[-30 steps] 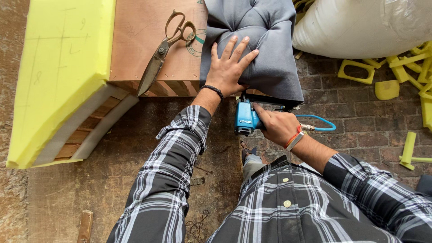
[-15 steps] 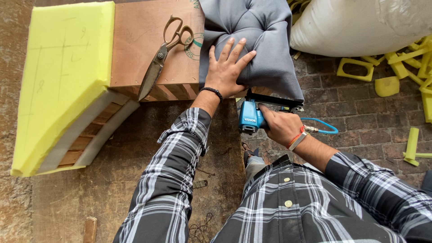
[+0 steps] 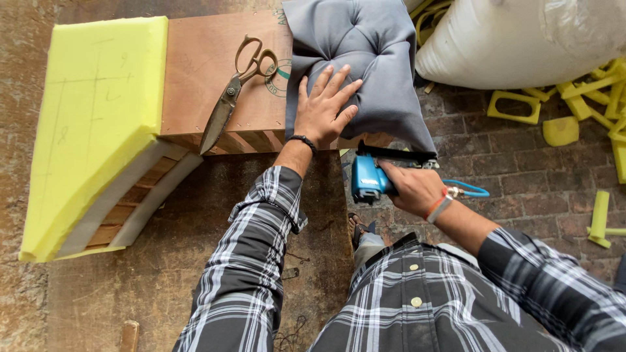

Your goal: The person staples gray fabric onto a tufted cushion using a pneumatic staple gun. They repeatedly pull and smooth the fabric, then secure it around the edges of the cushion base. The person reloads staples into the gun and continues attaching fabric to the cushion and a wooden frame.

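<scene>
A pair of large metal scissors (image 3: 233, 91) lies closed on a brown plywood surface (image 3: 195, 72), blades pointing toward its near edge. Just left of the board, a thick yellow foam slab (image 3: 91, 124) covers a slatted wooden frame (image 3: 134, 202) — the slats show along its slanted lower side. A bulging white sack (image 3: 521, 39) rests at the upper right on the brick floor (image 3: 521, 163). Yellow foam offcuts (image 3: 561, 127) lie scattered beside it, some with square holes cut out, others plain strips — one strip (image 3: 598, 218) lies well apart, near the right edge.
</scene>
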`<state>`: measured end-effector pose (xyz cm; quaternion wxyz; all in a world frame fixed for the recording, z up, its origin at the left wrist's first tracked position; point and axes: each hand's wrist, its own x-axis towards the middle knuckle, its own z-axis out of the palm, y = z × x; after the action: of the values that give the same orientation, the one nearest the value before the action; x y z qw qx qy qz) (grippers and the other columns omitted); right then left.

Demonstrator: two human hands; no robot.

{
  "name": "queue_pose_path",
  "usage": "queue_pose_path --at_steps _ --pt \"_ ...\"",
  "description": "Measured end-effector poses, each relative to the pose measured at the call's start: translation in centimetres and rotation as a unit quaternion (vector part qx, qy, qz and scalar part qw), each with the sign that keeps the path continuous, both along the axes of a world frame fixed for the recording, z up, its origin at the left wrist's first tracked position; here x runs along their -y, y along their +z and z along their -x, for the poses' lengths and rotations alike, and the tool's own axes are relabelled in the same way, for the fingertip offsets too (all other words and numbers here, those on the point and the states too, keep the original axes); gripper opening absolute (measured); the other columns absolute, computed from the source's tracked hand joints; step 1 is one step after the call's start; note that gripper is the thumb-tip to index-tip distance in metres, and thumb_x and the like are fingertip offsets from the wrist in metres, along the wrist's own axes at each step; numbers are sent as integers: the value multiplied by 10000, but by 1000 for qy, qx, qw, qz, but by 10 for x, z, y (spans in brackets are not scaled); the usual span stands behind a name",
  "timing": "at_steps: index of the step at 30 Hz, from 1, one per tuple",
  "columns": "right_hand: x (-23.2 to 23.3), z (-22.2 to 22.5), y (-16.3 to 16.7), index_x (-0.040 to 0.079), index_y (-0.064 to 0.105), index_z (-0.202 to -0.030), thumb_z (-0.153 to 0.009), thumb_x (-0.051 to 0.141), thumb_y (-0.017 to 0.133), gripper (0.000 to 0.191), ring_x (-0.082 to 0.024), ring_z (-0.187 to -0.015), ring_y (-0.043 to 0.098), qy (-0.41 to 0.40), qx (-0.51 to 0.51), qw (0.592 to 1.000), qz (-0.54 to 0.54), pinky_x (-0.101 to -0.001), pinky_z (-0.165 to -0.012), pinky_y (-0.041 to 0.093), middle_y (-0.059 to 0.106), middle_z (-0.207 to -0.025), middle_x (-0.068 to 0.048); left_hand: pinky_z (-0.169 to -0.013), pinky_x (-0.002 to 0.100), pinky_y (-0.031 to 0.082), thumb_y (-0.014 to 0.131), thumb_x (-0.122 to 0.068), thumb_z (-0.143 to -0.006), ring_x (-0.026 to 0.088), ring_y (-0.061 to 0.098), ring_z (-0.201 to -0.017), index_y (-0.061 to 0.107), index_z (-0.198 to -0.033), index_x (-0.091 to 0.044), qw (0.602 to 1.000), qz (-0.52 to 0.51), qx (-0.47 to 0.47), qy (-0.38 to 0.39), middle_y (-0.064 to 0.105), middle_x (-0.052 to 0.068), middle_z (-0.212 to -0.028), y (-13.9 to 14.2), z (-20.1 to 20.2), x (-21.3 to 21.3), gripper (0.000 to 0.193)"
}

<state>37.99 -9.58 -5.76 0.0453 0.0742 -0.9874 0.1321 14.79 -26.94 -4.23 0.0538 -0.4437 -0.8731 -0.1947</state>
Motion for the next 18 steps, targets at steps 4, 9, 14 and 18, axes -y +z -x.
queue_pose_path --at_steps 4,9,14,18 --pt "-33 -18 15 143 549 -1397 -627 204 805 814 -275 -683 720 37 34 999 21 -422 -569 558 731 -792 -70 -1220 651 150 520 -514 -1007 245 278 -1542 532 -1507 -300 999 -14 2 28 365 -20 -1661 1 -4 -7 544" --pt "-108 -50 44 149 570 -1396 -565 121 763 853 -292 -726 719 62 -48 995 68 -418 -609 562 733 -851 -82 -1195 647 182 560 -504 -991 278 316 -1521 556 -1488 -248 997 -44 -33 45 411 22 -1638 10 -25 -41 559" --pt "-159 -24 66 188 588 -1376 -503 177 860 914 -332 -672 696 -5 -3 998 66 -442 -590 546 697 -750 -124 -1174 669 202 581 -528 -960 306 358 -1488 596 -1438 -248 993 -35 -40 106 439 39 -1598 22 -27 -57 554" --pt "-192 21 76 191 632 -1367 -571 157 830 820 -318 -667 685 -24 -72 992 99 -417 -624 538 683 -757 -136 -1209 674 190 606 -487 -955 308 375 -1514 626 -1417 -267 974 -73 -30 212 471 41 -1606 33 -38 -82 512"
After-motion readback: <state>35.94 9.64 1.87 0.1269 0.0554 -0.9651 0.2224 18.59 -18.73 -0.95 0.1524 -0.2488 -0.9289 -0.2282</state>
